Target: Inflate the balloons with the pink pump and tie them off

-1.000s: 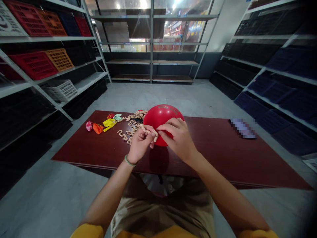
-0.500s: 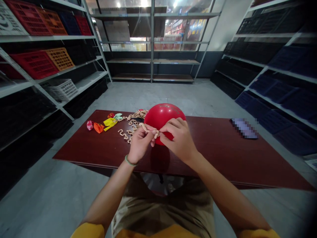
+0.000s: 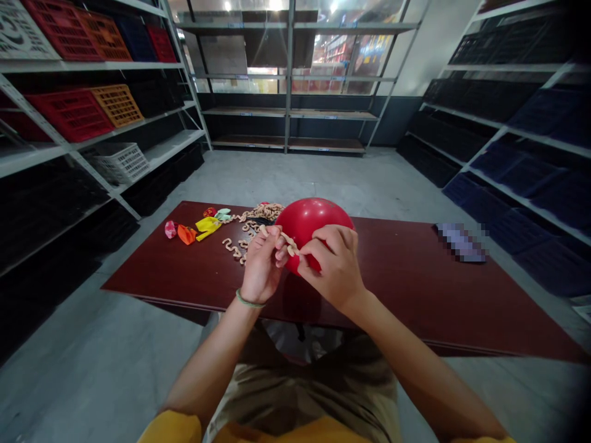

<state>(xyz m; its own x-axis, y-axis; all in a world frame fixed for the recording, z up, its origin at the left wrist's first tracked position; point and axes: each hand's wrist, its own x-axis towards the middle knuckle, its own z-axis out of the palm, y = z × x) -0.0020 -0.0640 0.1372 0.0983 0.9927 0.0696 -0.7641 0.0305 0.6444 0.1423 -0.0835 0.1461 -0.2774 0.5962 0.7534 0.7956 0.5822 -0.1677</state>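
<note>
A large inflated red balloon [image 3: 310, 216] is held just above the table, behind my hands. My left hand [image 3: 264, 261] is closed, with a beige wavy cord [image 3: 287, 239] pinched between thumb and fingers. The cord runs from the left fingers to a small lump in front of the balloon. There my right hand [image 3: 333, 264] pinches with thumb and forefinger at what looks like the balloon's neck; its exact grip is hidden. More beige wavy cord [image 3: 233, 247] lies in a loose heap left of the balloon.
On the dark red table [image 3: 392, 289], deflated balloons lie to the left: pink [image 3: 170, 229], orange [image 3: 186, 234] and yellow [image 3: 208, 227] among them. A blurred-out flat object [image 3: 460, 242] is at the right. Shelves with crates [image 3: 69, 114] flank the table.
My left fingers have shifted up along the cord, leaving more of it stretched between my hands. The balloon has moved slightly lower and right; the camera view has shifted a little.
</note>
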